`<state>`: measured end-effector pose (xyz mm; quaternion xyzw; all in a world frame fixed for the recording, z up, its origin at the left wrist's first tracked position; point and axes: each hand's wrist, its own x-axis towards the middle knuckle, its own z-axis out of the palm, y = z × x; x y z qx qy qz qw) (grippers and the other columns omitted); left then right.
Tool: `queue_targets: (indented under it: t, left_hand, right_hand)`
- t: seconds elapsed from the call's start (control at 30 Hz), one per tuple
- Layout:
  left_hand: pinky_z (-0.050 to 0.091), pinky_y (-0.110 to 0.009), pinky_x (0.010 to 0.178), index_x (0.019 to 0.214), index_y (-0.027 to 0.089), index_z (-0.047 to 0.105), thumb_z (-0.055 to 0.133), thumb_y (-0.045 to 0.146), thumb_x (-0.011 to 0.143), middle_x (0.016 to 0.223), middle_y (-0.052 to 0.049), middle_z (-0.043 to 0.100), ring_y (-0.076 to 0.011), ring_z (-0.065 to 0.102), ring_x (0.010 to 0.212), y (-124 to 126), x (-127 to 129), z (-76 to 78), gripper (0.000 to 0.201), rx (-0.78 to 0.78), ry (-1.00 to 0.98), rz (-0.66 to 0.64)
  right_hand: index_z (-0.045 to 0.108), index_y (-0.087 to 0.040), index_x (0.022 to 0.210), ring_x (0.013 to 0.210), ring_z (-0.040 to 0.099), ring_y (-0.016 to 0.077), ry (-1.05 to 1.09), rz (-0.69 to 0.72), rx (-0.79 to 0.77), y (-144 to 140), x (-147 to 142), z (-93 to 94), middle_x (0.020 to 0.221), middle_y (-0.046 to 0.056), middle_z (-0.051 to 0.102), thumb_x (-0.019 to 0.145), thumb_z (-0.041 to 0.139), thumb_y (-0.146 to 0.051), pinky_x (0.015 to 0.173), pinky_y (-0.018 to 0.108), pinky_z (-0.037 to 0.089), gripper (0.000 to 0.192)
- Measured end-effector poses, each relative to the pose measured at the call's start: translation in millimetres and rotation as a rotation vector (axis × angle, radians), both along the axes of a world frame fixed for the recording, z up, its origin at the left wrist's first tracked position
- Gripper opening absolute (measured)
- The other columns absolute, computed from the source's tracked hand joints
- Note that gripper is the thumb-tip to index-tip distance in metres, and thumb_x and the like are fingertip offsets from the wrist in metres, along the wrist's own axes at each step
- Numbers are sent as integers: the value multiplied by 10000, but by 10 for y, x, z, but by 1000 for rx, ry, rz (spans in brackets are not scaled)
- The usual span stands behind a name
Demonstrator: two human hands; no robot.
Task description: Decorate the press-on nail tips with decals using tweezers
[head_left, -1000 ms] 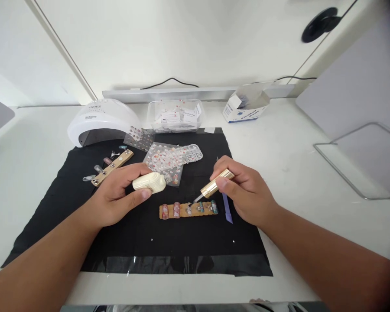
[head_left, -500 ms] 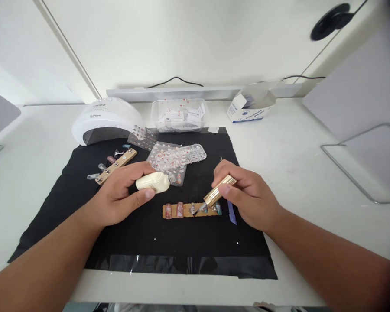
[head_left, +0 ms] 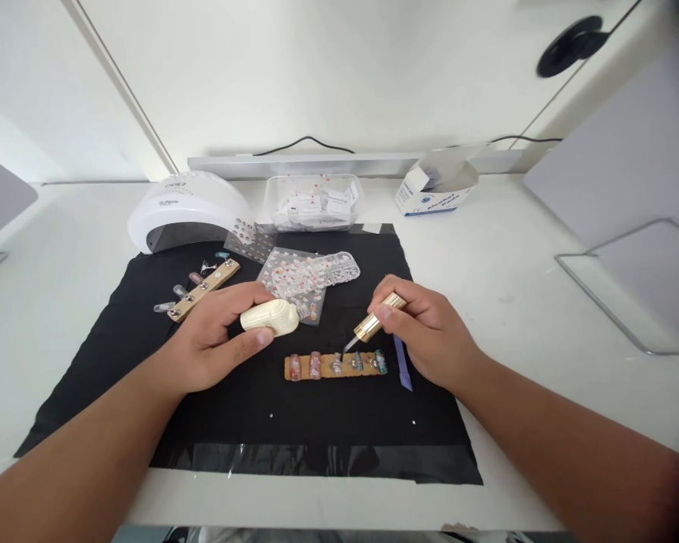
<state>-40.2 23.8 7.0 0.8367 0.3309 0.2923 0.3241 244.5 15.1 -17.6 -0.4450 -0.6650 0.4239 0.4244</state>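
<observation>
My left hand [head_left: 218, 339] grips a cream ribbed bottle [head_left: 270, 317], tilted on its side above the black mat [head_left: 215, 422]. My right hand [head_left: 430, 332] holds a gold-handled brush [head_left: 376, 320] by its cap, the tip pointing down-left just over a wooden strip [head_left: 336, 366] carrying several decorated nail tips. The brush tip hovers near the middle nails of that strip. A purple tool [head_left: 403, 365] lies on the mat beside my right hand.
A second wooden strip [head_left: 202, 289] with nail tips lies at the mat's left. Sticker sheets [head_left: 305, 276] and a clear box [head_left: 312, 202] sit behind. A white nail lamp [head_left: 188, 211] stands back left, a small carton [head_left: 437, 188] back right, a wire stand [head_left: 628, 286] at right.
The brush tip dipped to the nail strip half a second ago and has now lifted slightly. My left hand with the bottle stays nearly still. The view shifted a little.
</observation>
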Motion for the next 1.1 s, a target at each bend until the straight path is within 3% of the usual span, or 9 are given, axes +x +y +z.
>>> queue_targets:
  t: [0.27,0.67,0.83,1.1]
  left_hand:
    - [386,-263,640,994,167,601,523,270,963,818,-4,568,-135,504,692,-2,3,-3,133,6,-2,-14]
    - [409,-260,672,1009,168,610,536,238,953,845,-13,591,-143,536,727,9,19,5,116,26,-20,-40]
    - [411,-259,692,1006,170,613,536,228,955,868,-14,602,-145,542,748,-9,41,1,110,28,-19,-25]
    - [402,-244,685,989,157,608,547,230,945,845,-7,586,-129,536,741,-64,76,2,105,-1,-41,-83]
  right_hand:
    - [607,-222,745,622,470,143,39,29,2,-3,30,-38,709,-17,529,888,574,-332,604,316,366,183]
    - [610,-209,694,579,457,122,57,-51,-22,28,-10,8,631,-38,539,873,608,-264,580,294,329,188]
    - [604,-216,690,555,420,121,192,-153,13,92,-5,-15,594,-41,497,887,604,-269,566,291,325,204]
    - [642,-251,770,610,482,149,454,-206,159,-46,-212,15,643,-25,502,897,611,-467,597,315,409,252]
